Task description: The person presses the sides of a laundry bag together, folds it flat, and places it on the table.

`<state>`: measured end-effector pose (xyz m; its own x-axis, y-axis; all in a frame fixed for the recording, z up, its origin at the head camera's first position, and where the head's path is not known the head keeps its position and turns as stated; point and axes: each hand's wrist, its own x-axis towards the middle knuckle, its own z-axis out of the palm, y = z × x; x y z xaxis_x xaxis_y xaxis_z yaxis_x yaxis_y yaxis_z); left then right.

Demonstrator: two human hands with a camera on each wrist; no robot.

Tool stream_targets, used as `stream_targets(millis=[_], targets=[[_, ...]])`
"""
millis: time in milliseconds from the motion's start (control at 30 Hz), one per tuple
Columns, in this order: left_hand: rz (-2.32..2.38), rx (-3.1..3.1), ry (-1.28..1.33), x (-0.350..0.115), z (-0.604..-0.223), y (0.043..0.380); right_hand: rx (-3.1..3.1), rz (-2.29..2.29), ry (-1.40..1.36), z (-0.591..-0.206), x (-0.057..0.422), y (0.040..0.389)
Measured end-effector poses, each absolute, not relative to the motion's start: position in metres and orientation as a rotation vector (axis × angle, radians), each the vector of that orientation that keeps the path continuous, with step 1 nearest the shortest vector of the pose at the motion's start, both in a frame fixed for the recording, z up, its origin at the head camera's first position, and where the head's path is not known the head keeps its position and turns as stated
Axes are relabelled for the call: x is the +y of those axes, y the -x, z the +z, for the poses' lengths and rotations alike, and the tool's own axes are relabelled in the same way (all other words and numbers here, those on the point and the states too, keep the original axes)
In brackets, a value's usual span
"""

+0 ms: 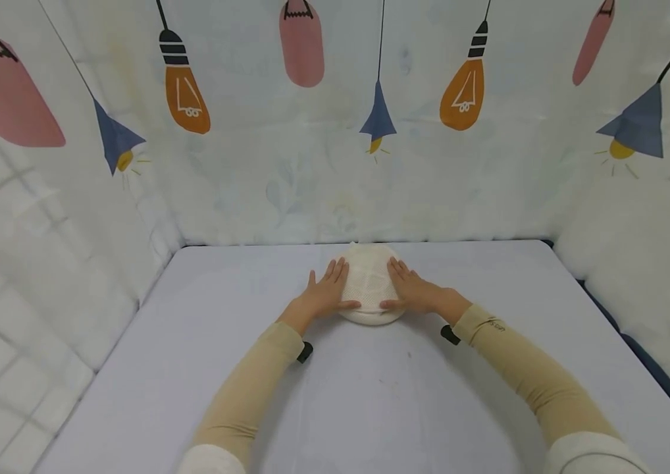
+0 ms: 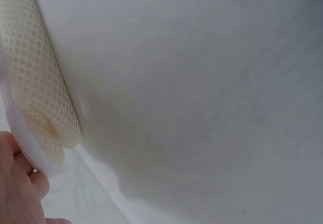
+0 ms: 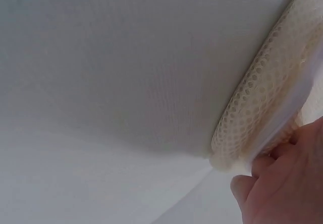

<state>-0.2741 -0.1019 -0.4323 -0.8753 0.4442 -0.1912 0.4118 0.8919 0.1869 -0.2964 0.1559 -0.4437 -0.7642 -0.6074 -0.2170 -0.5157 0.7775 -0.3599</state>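
Note:
A round cream mesh item [image 1: 367, 273], possibly a fabric bag, lies near the table's far edge in the head view. My left hand [image 1: 324, 294] rests against its left side with fingers straight and spread. Along the right side, my right hand [image 1: 420, 293] lies with straight fingers on the mesh. In the left wrist view, the mesh [image 2: 38, 57] shows a pale smooth band and a fold, with fingertips at that band. A similar honeycomb weave [image 3: 257, 98] appears in the right wrist view, touched by the right fingers. Its inside is hidden.
A white table [image 1: 359, 408] spreads out beneath both arms. Behind it hangs a pale fabric wall [image 1: 323, 191] printed with lamps and bulbs, and similar walls stand left and right. Small dark wrist devices [image 1: 450, 334] sit under the sleeve cuffs.

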Motion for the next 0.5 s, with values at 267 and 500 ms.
stream_targets(millis=[267, 500], targets=[[0.230, 2.765, -0.637, -0.1017, -0.4317, 0.2753, 2.637, -0.333, 0.835, -0.4457, 0.1550, 0.2985], [0.174, 2.743, -0.603, -0.0987, -0.4310, 0.2741, 2.625, -0.310, 0.803, -0.4381, 0.1483, 0.2898]])
